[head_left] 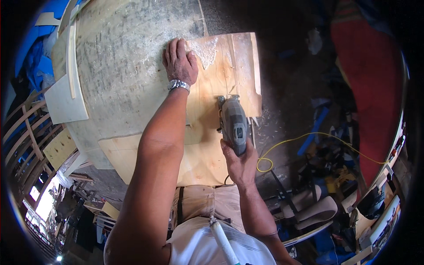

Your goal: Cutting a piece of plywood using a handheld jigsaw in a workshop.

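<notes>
- well to the left of the left fingers, curved wooden slats point(27, 132) form a rib-like frame.
- nearer those fingers, a pale flat piece point(65, 104) lies at the left side of a large, stained grey sheet point(119, 88).
- a left hand point(181, 66) lies palm down, its fingers close together and pointing away from the body, the thumb apart on the right; it is spread on the work, closed around nothing. a metal watch point(179, 85) circles the wrist behind them.
- under and to the right of the left fingers, a plywood panel point(214, 157) reaches back to the worker's waist, a patch of pale shavings point(205, 51) just beside the thumb.
- a grey power tool point(234, 121) sits near the panel's right edge, just ahead of the right fingers; its long axis runs away from the worker, the front end pointing ahead and leaning slightly left.
- a right hand point(243, 167) grips the tool's rear, thumb along the left side, the other fingers mostly hidden.
- right of the right fingers, a yellow cord point(287, 141) loops; farther off, beyond a blue strip point(313, 131), stands a long red panel point(364, 84).
</notes>
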Available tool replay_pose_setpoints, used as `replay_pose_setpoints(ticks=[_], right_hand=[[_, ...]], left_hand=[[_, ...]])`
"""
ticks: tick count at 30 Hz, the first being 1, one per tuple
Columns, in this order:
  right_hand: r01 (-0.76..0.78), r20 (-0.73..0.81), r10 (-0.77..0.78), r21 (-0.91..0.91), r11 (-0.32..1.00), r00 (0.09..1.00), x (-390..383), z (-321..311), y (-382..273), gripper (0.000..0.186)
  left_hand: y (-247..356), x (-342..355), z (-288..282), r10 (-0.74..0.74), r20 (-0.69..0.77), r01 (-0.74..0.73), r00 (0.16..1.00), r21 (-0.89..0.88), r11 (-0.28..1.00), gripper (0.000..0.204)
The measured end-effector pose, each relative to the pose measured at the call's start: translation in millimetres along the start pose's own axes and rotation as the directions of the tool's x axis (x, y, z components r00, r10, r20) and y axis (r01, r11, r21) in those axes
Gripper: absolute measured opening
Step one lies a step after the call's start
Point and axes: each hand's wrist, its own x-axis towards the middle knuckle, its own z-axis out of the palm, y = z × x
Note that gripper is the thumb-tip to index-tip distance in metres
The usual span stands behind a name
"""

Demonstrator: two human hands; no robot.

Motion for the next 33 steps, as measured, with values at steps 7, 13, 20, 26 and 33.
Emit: replay_pose_setpoints(ticks=[7, 13, 20, 26, 33], right_hand=[[0.036, -0.123, -0.039, -0.025, 0.999, 0.992, 1.0, 3.8, 3.6, 0.031], [-0.07, -0.137, 0.074, 0.035, 0.997, 0.988, 4.4, 2.9, -8.7, 0.032], [-0.094, -0.166, 0.071, -0.135, 0.986, 0.984, 5.9, 6.6, -5.6, 0.027], [-0.071, -0.169, 0.043, -0.165, 0.984, 0.985, 7.2, 8.7, -3.8, 0.026], [-0.053, -0.171, 0.035, -0.1, 0.994, 0.985, 10.0, 10.3, -14.3, 0.027]], left_hand=[[8.4, 0.2, -3.6, -0.046, 0.047, 0.047, 0.998, -0.026, 0.999, 0.059], [6.3, 0.8, -1.4, -0.053, 0.071, 0.055, 0.996, -0.032, 0.998, 0.059], [0.7, 2.7, -2.8, -0.055, 0.094, 0.058, 0.994, -0.03, 0.998, 0.059], [-2.2, 1.4, -3.1, -0.082, 0.107, 0.089, 0.991, -0.059, 0.994, 0.057], [0.4, 1.9, -4.0, -0.081, 0.099, 0.089, 0.992, -0.076, 0.993, 0.057]])
